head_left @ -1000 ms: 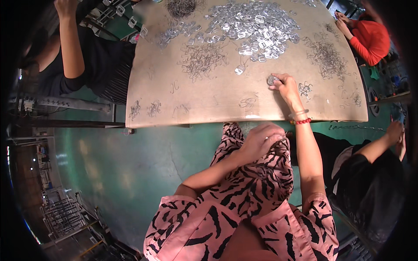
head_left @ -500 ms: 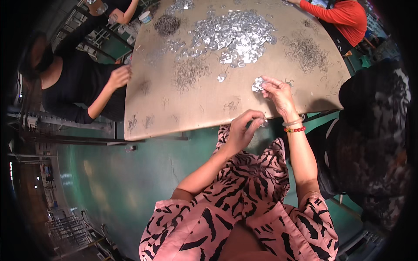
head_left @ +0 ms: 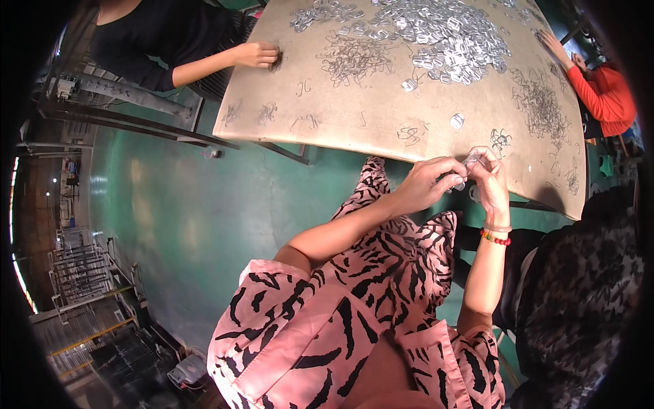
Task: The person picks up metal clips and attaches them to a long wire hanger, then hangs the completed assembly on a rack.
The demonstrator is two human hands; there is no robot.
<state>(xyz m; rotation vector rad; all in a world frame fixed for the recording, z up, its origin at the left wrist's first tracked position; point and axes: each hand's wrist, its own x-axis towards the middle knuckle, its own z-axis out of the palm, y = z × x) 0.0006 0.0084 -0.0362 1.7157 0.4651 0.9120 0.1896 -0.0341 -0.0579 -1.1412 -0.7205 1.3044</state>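
Note:
My left hand (head_left: 432, 183) and my right hand (head_left: 492, 180) meet at the front edge of the table (head_left: 381, 105). The left thumb and forefinger pinch a small shiny metal piece (head_left: 460, 185), partly hidden by the fingers. Curled right fingers hold flat silver metal pieces (head_left: 471, 159), mostly covered by the hand. Just beyond my hands lie a single silver piece (head_left: 457, 120) and a small clump of thin wire hooks (head_left: 501, 140).
A big heap of silver metal pieces (head_left: 446, 31) covers the far middle. Wire hooks lie in heaps left (head_left: 357, 60) and right (head_left: 541, 109). A co-worker's hand (head_left: 259, 54) rests at the left edge; a red-sleeved person (head_left: 606, 102) sits far right; a dark-patterned person (head_left: 579, 293) sits close right.
My hands have come together from apart; the right drew back from over the table toward the left. The view has shifted, so the table appears farther right and higher.

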